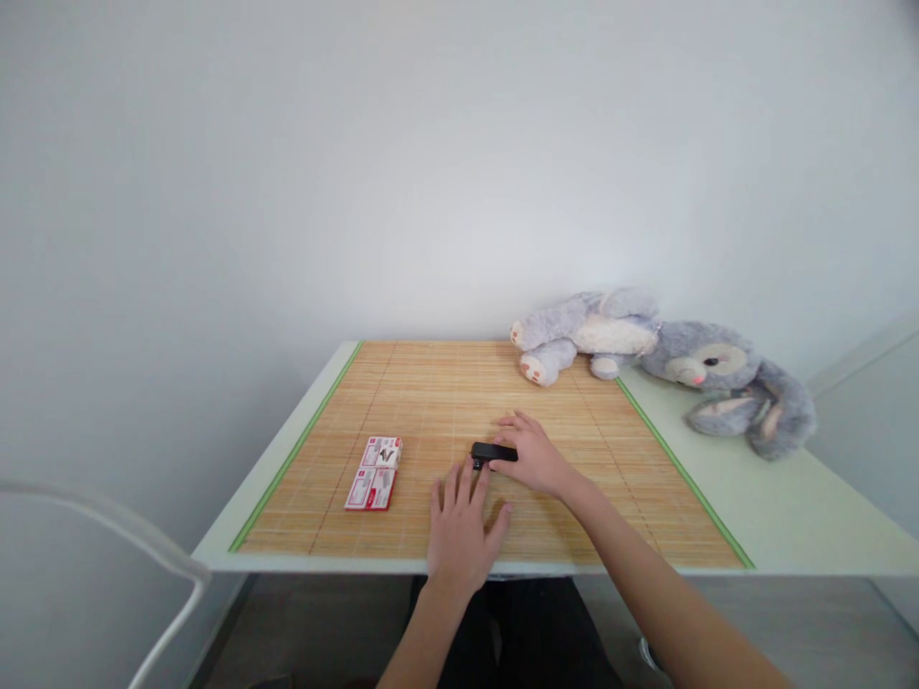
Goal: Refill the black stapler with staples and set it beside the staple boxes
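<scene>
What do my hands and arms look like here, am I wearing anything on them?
Both are bare: the left hand and right hand show no gloves, rings, watch or bracelets, and both forearms are uncovered with no sleeves visible up to the picture's bottom edge. No markings or bandages can be made out.

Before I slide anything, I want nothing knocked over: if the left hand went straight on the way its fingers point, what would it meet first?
Likely the small black stapler under the right hand; the left hand has its fingertips just short of it, though depth is unclear.
</scene>
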{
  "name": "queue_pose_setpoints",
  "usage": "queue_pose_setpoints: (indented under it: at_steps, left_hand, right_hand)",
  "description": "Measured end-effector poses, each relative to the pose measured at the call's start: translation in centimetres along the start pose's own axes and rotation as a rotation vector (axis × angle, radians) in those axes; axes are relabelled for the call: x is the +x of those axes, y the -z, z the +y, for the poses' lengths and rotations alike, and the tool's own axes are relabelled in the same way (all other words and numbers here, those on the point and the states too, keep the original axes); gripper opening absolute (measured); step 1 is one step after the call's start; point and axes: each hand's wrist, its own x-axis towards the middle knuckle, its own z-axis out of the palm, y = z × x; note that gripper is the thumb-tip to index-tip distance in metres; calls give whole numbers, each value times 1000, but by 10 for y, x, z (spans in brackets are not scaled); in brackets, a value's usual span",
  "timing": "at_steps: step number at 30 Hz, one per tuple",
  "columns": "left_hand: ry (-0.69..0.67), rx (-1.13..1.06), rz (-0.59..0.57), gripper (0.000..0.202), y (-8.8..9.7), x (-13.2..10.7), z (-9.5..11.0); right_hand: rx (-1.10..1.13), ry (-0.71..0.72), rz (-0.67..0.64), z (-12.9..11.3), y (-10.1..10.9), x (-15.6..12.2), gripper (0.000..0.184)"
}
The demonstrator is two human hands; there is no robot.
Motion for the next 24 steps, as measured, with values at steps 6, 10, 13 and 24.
queue_pose_setpoints:
  at_steps: [6,10,13,24]
  left_hand:
    - [32,6,-6,57,-1,-1,3]
    - [22,-46,38,62,-2,-1,1]
    - [8,-88,54,65,-1,-1,0]
    - [3,-75,44,69,2,-1,1]
  right_hand:
    - [-43,50,-20,-26,-4,24,23]
    - [-12,96,40,-22,28,16,24]
    - [29,82,126,-9,54,-5,26]
    - [240,-204,200,71,63,-89,42]
